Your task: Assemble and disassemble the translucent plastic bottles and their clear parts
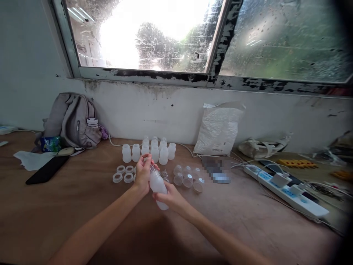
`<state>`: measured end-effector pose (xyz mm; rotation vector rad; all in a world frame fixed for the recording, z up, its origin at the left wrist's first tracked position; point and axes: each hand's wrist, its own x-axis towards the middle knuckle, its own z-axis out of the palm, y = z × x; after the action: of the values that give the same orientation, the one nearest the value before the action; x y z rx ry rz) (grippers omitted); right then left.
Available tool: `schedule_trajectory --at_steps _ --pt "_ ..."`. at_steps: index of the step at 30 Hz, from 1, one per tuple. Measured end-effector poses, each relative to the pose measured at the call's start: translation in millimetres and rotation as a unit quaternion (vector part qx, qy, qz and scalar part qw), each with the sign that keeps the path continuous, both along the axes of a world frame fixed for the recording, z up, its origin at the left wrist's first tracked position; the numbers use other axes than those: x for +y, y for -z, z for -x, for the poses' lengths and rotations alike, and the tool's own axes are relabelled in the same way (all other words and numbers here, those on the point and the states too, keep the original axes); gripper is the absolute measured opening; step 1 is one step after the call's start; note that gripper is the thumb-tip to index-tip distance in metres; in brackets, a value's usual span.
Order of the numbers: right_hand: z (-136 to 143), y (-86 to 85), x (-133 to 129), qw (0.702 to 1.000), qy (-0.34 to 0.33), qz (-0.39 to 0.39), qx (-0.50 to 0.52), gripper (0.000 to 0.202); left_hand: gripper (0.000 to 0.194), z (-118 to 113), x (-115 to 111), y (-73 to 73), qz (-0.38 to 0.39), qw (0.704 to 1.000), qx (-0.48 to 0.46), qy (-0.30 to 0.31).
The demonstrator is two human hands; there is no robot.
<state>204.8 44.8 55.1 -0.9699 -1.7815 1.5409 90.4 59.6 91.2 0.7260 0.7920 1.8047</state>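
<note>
A frosted white baby bottle (158,184) is tilted in front of me above the table, its base toward me. My right hand (172,198) wraps round its lower body. At the bottle's mouth my left hand (143,171) is closed, its fingertips pinching a clear nipple that they partly hide. Behind the hands stand several frosted bottles (163,155) without caps. White collar rings (128,177) lie in rows left of my hands, partly covered by the left one. Just right of the held bottle are small clear nipples (164,173), and beyond them clear dome caps (188,180).
A white plastic bag (217,129) leans on the wall. At the right lies a power strip (286,191) with plugs and trailing cables. The left side holds a grey backpack (68,119), a black pouch-like item (46,170) and white tissue (33,160).
</note>
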Motion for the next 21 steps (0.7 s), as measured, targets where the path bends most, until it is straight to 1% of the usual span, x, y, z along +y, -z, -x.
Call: schedule_trajectory --at_steps 2,4,6,9,12,15,18,21 --pt "-5 3.0 -6 0.989 0.049 -0.12 -0.073 0.019 0.024 -5 -10 1.3 -0.015 0.999 0.015 -0.024" --pt "-10 3.5 -14 0.963 0.083 -0.208 -0.149 0.022 0.023 -9 -20 0.5 -0.022 0.999 0.02 -0.044" --pt "-14 2.1 -23 0.932 0.109 -0.276 -0.209 0.026 0.022 -13 -29 -2.1 -0.028 0.998 0.019 -0.06" --pt "-16 1.0 -35 0.885 0.14 -0.358 -0.261 0.03 0.021 -17 -40 -6.7 -0.04 0.996 0.028 -0.077" --pt "-16 8.0 -37 0.851 0.158 -0.422 -0.271 0.031 0.021 -22 -46 -5.7 -0.053 0.993 0.044 -0.099" --pt "-19 23.5 -30 0.825 0.164 -0.469 -0.27 0.036 0.02 -29 -45 5.6 -0.058 0.985 0.052 -0.153" --pt "-25 38.5 -17 0.798 0.164 -0.505 -0.286 0.041 0.018 -36 -34 21.8 -0.016 0.975 0.038 -0.22" --pt "-29 43.4 -6 0.772 0.164 -0.518 -0.329 0.044 0.018 -40 -18 33.4 0.034 0.967 0.008 -0.254"
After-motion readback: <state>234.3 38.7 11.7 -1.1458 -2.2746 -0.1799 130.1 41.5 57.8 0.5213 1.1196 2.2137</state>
